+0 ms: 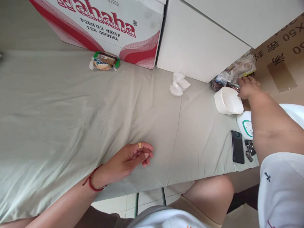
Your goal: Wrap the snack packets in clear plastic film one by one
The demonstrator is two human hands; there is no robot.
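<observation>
Right hand (250,87) is overlapping crinkled clear-plastic packets (239,69) lying beside a white rounded plastic container (223,102); cannot tell whether it is gripping. Left hand (129,160) is loosely half-curling over the grey-green cloth-covered surface (71,110).

The person's right hand (249,87) touches packets (242,68) by a brown box (280,53), a tub (229,101) just beside the hand. The left hand (133,158) (ring (139,145) on a finger, red cord (89,183) at the wrist) is half-curled over the cloth (71,126); phone (237,147) and keys (249,150) lie nearby.
</observation>
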